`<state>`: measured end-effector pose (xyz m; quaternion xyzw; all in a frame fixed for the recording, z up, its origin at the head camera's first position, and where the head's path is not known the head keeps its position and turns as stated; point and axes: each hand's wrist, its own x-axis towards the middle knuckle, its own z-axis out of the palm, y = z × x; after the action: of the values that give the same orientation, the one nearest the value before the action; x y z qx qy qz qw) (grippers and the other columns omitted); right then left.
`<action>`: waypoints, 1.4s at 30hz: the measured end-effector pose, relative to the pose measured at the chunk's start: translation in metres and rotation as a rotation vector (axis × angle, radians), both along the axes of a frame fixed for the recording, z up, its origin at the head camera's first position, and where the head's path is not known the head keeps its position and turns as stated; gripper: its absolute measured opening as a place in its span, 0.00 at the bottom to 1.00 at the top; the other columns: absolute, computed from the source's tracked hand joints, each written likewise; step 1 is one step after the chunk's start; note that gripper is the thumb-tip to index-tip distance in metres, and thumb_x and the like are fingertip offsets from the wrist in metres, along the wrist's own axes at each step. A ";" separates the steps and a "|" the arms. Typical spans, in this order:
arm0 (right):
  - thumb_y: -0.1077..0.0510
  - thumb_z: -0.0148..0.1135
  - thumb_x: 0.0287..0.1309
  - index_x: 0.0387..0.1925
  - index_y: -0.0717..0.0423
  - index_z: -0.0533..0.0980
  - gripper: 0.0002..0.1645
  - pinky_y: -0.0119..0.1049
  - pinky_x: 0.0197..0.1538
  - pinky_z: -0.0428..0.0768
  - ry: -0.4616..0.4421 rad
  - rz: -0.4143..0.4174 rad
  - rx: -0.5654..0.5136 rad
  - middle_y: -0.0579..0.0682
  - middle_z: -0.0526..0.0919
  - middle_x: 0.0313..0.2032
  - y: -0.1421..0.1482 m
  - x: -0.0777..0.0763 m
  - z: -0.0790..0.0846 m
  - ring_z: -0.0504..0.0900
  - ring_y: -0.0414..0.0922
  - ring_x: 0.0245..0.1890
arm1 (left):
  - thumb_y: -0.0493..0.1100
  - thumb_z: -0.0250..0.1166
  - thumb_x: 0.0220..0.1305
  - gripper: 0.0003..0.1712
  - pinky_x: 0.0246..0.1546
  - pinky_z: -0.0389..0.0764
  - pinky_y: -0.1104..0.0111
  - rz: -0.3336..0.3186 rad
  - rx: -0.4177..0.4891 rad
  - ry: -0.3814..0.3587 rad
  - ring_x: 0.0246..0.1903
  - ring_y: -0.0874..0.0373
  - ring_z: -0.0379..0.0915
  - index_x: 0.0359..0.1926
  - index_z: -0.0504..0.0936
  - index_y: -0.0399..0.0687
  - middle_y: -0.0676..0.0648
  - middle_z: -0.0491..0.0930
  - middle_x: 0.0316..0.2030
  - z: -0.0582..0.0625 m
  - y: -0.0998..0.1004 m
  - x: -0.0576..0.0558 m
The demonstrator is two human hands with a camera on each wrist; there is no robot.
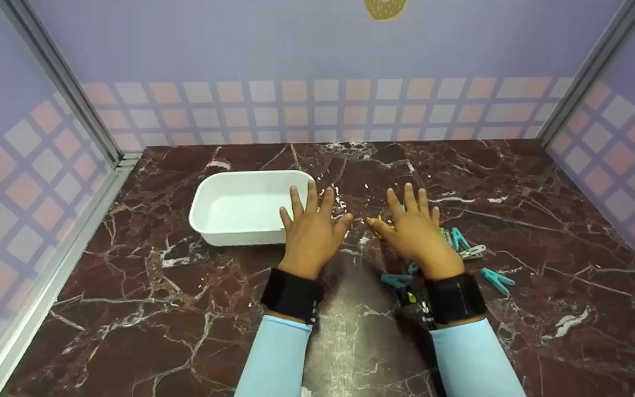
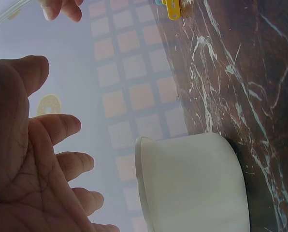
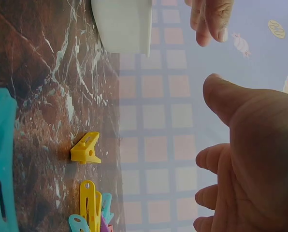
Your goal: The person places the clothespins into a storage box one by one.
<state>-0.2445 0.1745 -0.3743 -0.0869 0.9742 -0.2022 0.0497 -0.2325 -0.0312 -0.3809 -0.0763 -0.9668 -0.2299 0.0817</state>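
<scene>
My left hand (image 1: 313, 240) is held up palm down with its fingers spread, overlapping the right end of a white plastic tub (image 1: 235, 238) in the head view. Beside it, my right hand (image 1: 419, 237) hovers the same way, fingers straight, holding nothing. Under and around the right hand lie several plastic clothespins: a teal clothespin (image 1: 497, 281) at the right, a pale clothespin (image 1: 472, 252), and another teal clothespin (image 1: 396, 279) near the wrist. The right wrist view shows a yellow clothespin (image 3: 86, 149) apart from a small cluster. The right hand hides part of the pile.
The dark red marbled table (image 1: 146, 331) carries everything. A tiled-pattern back wall (image 1: 326, 110) and side panels enclose it. A small black and yellow object (image 1: 407, 296) shows by the right wristband.
</scene>
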 end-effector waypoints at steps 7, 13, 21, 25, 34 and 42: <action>0.29 0.45 0.68 0.79 0.53 0.42 0.53 0.68 0.67 0.28 0.000 0.008 0.009 0.64 0.29 0.75 -0.002 -0.001 0.002 0.23 0.63 0.73 | 0.66 0.50 0.72 0.41 0.67 0.37 0.35 0.016 0.006 0.000 0.74 0.35 0.27 0.77 0.59 0.52 0.39 0.44 0.77 0.001 -0.005 -0.002; 0.31 0.49 0.68 0.79 0.55 0.45 0.52 0.67 0.68 0.29 0.009 0.020 -0.011 0.65 0.31 0.76 -0.006 -0.002 0.002 0.24 0.64 0.73 | 0.65 0.51 0.72 0.39 0.67 0.38 0.35 0.027 0.025 0.004 0.74 0.34 0.30 0.76 0.61 0.50 0.38 0.47 0.76 0.003 -0.014 -0.002; 0.39 0.57 0.67 0.77 0.59 0.52 0.49 0.62 0.71 0.47 0.067 0.098 -0.097 0.65 0.44 0.76 -0.025 -0.010 0.005 0.42 0.63 0.74 | 0.63 0.54 0.71 0.39 0.67 0.43 0.36 0.055 0.122 0.045 0.73 0.33 0.37 0.74 0.64 0.47 0.35 0.52 0.74 0.013 -0.044 -0.003; 0.43 0.62 0.65 0.74 0.62 0.57 0.46 0.55 0.71 0.56 0.104 0.153 -0.213 0.64 0.58 0.72 -0.049 -0.022 0.002 0.58 0.60 0.71 | 0.58 0.57 0.71 0.36 0.69 0.49 0.41 0.092 0.175 0.093 0.72 0.35 0.47 0.70 0.68 0.41 0.34 0.59 0.71 0.020 -0.077 -0.008; 0.54 0.63 0.62 0.65 0.66 0.68 0.34 0.45 0.50 0.77 0.122 0.091 -0.445 0.57 0.81 0.43 -0.103 -0.058 -0.010 0.79 0.51 0.43 | 0.44 0.57 0.68 0.27 0.59 0.66 0.44 0.356 0.174 0.117 0.59 0.31 0.62 0.61 0.73 0.29 0.28 0.69 0.58 0.028 -0.169 -0.024; 0.61 0.57 0.62 0.54 0.68 0.74 0.20 0.42 0.44 0.77 0.097 0.090 -0.367 0.58 0.81 0.41 -0.125 -0.075 -0.022 0.78 0.51 0.40 | 0.34 0.50 0.65 0.21 0.54 0.71 0.42 0.492 0.067 -0.048 0.53 0.27 0.69 0.53 0.77 0.24 0.24 0.73 0.51 0.013 -0.204 -0.029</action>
<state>-0.3193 0.0498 -0.3963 -0.1478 0.9174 -0.3694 -0.0052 -0.2613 -0.2348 -0.3679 0.1698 -0.9497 -0.2368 0.1149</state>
